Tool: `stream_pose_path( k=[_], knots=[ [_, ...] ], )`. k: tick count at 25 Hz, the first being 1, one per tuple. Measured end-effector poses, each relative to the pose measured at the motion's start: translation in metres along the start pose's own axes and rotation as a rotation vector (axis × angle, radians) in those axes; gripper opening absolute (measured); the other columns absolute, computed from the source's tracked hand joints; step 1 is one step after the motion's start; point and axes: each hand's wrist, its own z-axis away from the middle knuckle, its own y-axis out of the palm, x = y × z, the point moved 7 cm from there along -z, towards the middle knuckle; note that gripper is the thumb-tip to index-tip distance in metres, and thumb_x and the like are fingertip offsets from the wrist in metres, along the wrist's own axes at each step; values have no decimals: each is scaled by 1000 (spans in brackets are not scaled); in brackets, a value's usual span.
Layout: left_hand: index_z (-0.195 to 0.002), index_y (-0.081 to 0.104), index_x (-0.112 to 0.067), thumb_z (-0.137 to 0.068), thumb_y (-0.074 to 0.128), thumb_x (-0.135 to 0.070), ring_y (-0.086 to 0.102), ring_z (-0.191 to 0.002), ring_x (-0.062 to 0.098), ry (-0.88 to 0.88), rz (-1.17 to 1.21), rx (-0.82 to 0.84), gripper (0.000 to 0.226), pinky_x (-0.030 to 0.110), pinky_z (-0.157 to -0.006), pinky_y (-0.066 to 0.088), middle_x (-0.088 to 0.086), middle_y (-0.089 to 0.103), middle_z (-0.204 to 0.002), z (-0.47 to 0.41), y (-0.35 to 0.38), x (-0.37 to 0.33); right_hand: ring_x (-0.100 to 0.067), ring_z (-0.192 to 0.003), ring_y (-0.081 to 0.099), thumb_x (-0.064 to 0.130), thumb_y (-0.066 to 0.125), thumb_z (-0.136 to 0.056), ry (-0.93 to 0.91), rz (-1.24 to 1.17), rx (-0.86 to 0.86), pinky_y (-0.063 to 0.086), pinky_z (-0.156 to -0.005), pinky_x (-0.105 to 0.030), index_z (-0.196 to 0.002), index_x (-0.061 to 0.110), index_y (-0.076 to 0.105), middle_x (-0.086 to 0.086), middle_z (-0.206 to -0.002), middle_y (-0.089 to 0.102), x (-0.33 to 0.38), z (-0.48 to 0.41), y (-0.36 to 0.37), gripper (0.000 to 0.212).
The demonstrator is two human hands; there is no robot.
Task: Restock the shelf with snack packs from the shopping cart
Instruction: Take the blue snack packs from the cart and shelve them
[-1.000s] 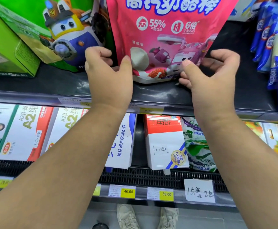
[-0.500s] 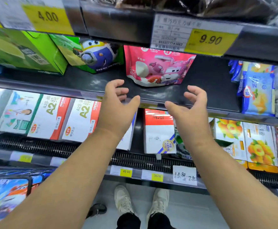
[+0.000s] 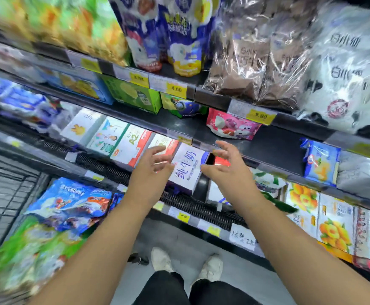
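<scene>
Left hand (image 3: 151, 172): raised in front of the lower row of milk cartons, palm turned inward, fingers (image 3: 157, 150) spread and loose, holding nothing.
Right hand (image 3: 230, 172): level with the left and apart from it, fingers (image 3: 224, 146) spread and slightly curled, holding nothing.
Pink snack pack (image 3: 232, 126): stands upright on the dark shelf (image 3: 276, 144), under a yellow price tag (image 3: 260, 116), beyond both hands and touching neither.
Beside it: a green pack (image 3: 184, 106) just to its left.
Between the hands: a white milk carton (image 3: 186, 168) with blue writing.
Shopping cart (image 3: 5, 190): lower left, holding a blue snack pack (image 3: 69, 203) lying on blurred green packs (image 3: 32, 245).
Floor: two pale shoes (image 3: 186, 263).
</scene>
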Motion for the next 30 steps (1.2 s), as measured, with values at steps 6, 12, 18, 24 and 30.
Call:
stream_pose_path(
  k=[6,12,18,24,30],
  knots=[
    [-109,55,-46,-95,60,-7,66,-101,5,70,16,-45,42,14,-84,46,-6,69,-114,61,-64,-28,-15,-107,60,17,71,-88,-98,53,198,51,-76,-19,-119,46,43,4,-127,51,46,56,61,51],
    [-120,53,-35,-95,60,-6,64,-92,-9,111,55,-90,39,10,-85,46,-4,68,-114,102,-147,-23,-16,-108,61,13,70,-88,-134,87,263,49,-70,-9,-132,34,45,3,-129,52,68,101,135,54],
    [-129,50,-29,-95,60,-8,63,-100,-2,121,28,-66,41,10,-74,51,-5,65,-117,132,-224,-5,-11,-109,62,16,71,-87,-154,42,236,51,-86,-19,-132,35,45,2,-131,52,73,136,208,55],
    [-129,52,-31,-96,61,-14,64,-99,4,76,-27,-64,39,9,-74,48,-5,67,-116,164,-286,22,-14,-108,64,17,72,-87,-145,38,242,50,-84,-19,-135,32,46,4,-129,53,65,160,261,56],
    [-129,56,-25,-96,60,-13,63,-89,-3,1,-38,-120,35,6,-71,48,-5,69,-114,161,-323,40,-17,-104,65,12,73,-86,-108,17,296,51,-71,-18,-124,35,49,1,-128,54,55,146,304,50]
  ],
)
